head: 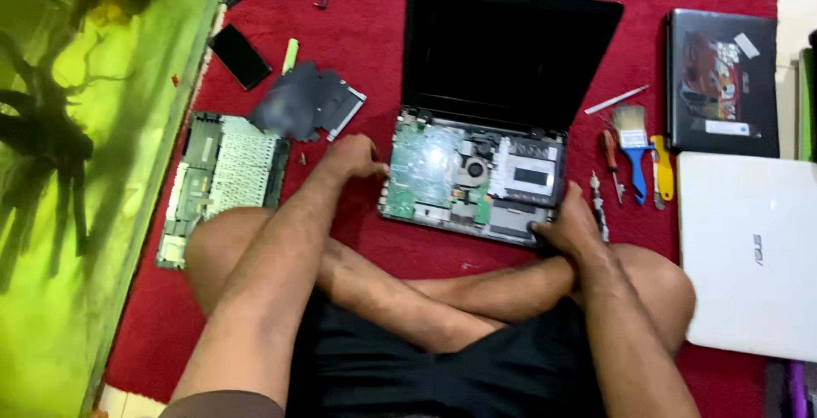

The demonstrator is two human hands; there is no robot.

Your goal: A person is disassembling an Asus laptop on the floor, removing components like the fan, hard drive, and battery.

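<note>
Bare fingers first: left hand (353,158) is curled, fingertips pressed on the left edge of the opened laptop base (472,181); looks like a grip on the rim, though motion blur hides how tight. Right hand (568,224) clamps the front-right corner of the same base, fingers wrapped under the edge.

Base is the only real container here: its shell holds a green circuit board (425,167) on the left, a round fan (473,168) mid, and a silver plate (528,173) on the right. Long axis runs left-right, tilted slightly down to the right; hinge side faces away from the person, black screen (506,52) upright behind it.

Base sits on the red carpet (374,9), in front of the crossed legs.

Outward: detached keyboard panel (223,180) lies left, dark cover plate (306,101) above it, black phone (241,56) further up. Right side: red-handled screwdriver (609,152), blue-handled brush (634,147), yellow tool (663,171). Beyond them, a closed dark laptop (722,82) and a closed white laptop (751,252).
</note>
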